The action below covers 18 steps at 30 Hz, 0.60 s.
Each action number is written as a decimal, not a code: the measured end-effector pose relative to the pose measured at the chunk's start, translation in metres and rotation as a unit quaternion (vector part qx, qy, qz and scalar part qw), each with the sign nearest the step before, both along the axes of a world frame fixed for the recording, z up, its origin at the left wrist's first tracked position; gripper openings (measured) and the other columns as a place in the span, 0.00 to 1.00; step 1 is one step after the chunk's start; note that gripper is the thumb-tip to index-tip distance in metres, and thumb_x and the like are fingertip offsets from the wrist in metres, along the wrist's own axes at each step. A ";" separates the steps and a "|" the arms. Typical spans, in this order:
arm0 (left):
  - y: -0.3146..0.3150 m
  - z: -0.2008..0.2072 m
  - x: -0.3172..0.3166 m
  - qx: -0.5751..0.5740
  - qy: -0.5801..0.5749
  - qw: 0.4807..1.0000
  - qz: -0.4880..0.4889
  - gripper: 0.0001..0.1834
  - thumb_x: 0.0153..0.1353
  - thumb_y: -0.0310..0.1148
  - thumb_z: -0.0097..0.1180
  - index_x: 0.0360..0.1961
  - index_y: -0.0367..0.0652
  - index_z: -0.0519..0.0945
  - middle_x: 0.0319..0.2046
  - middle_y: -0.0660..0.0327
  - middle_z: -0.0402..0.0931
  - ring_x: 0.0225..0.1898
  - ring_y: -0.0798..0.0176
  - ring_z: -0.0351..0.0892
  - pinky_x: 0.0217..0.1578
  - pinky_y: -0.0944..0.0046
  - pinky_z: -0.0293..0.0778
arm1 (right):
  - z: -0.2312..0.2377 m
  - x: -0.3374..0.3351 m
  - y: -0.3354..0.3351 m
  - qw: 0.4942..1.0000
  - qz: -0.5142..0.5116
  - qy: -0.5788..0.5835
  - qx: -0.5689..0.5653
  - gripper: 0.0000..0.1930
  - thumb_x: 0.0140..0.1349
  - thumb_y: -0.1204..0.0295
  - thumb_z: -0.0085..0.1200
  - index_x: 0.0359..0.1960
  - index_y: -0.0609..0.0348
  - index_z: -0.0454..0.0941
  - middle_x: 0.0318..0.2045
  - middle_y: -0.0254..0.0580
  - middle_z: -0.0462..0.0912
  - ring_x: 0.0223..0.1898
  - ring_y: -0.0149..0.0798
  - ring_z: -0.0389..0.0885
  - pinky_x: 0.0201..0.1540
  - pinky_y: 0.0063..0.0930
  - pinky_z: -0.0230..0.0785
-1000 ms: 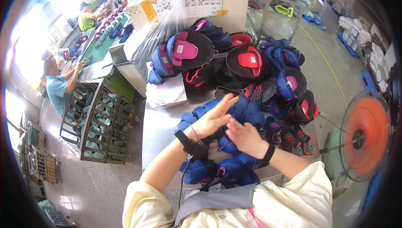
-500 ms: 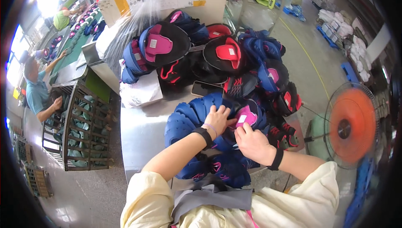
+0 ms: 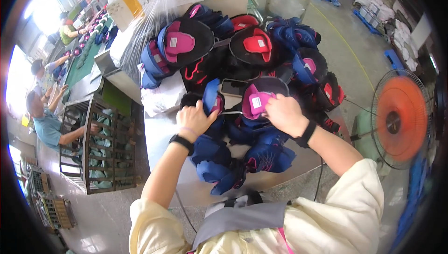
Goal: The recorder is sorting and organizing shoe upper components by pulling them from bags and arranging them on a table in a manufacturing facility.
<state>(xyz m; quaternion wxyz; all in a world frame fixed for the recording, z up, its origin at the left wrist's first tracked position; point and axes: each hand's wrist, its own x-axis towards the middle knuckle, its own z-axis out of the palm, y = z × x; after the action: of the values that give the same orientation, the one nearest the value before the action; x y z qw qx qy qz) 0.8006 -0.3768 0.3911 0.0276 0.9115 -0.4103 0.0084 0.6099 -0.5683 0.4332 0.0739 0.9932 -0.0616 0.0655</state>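
Note:
My left hand (image 3: 195,122) is closed on the edge of a blue shoe upper (image 3: 211,94) with pink lining, raised a little over the worktable. To its right, my right hand (image 3: 283,113) pinches the edge of another upper with a pink tongue (image 3: 255,101), which bears a small white label. Several more blue uppers (image 3: 212,158) lie bunched below and between my hands. Just beyond them a phone (image 3: 232,86) lies partly covered. My fingertips are partly hidden by the uppers.
Behind stand piled uppers with red linings (image 3: 257,44) and pink linings (image 3: 179,42), before a white carton (image 3: 182,2). An orange fan (image 3: 402,118) stands at the right. To the left are a slatted cart (image 3: 88,160) and co-workers at a green bench (image 3: 84,67).
Both hands have moved apart, the left one going left. The row of overlapping blue uppers is broken up, and two uppers now stand spread open at my hands.

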 end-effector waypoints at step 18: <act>0.006 -0.033 0.003 -0.042 0.123 0.984 -0.122 0.09 0.51 0.41 0.51 0.24 0.54 0.81 0.23 0.62 0.79 0.30 0.58 0.78 0.39 0.56 0.63 | -0.019 0.095 0.027 0.968 0.230 0.077 -0.057 0.05 0.44 0.69 0.50 0.19 0.52 0.78 0.20 0.37 0.79 0.28 0.38 0.80 0.28 0.30 0.71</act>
<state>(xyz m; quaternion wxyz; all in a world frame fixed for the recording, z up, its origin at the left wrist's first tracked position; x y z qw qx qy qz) 0.8037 -0.3709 0.3583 0.1172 0.8467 -0.5113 -0.0897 0.7048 -0.5413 0.4138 0.1181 0.9768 0.1785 0.0075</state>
